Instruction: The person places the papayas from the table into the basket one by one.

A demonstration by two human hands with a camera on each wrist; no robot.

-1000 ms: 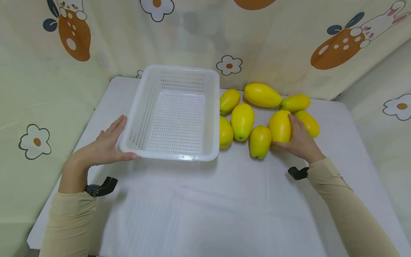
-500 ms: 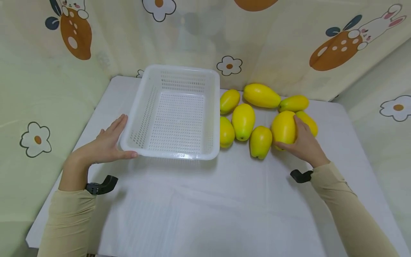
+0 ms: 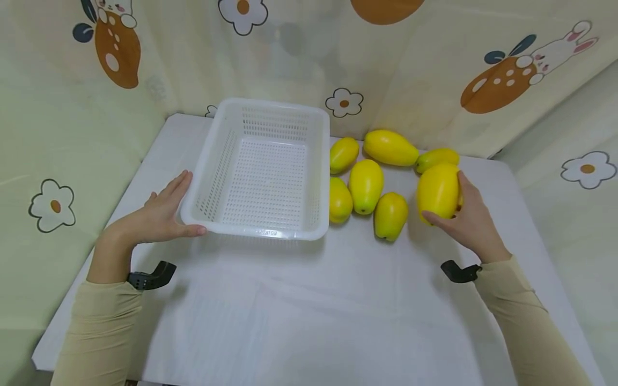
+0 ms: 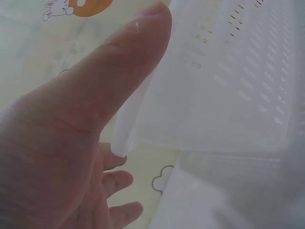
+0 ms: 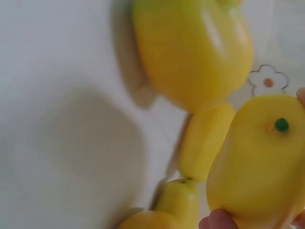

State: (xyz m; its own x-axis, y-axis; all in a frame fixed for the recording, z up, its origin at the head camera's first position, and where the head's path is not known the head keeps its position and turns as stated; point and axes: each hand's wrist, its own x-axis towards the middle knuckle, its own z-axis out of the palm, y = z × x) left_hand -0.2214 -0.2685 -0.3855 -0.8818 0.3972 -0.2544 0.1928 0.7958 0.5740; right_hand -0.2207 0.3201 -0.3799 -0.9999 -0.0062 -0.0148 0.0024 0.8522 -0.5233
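Observation:
My right hand (image 3: 470, 222) holds a plump yellow papaya (image 3: 438, 192), thumb on its near side and fingers round its right side. The right wrist view shows the green stem nub of this papaya (image 5: 257, 162), and a shadow lies apart from it on the cloth. My left hand (image 3: 159, 214) touches the left front corner of a white perforated plastic basket (image 3: 270, 234), with fingers straight along its side. In the left wrist view the thumb (image 4: 138, 43) lies along the rim, the other fingers beyond it. Nothing lies inside the basket.
Several more yellow papayas lie right of the basket, among them a front papaya (image 3: 391, 216) and a back papaya (image 3: 391, 147). A patterned curtain (image 3: 299, 59) hangs behind the white-covered table (image 3: 309, 316).
My right hand has moved right with the papaya, away from the front papaya beside it, and now overlaps the papaya behind. The left hand and basket stay in place.

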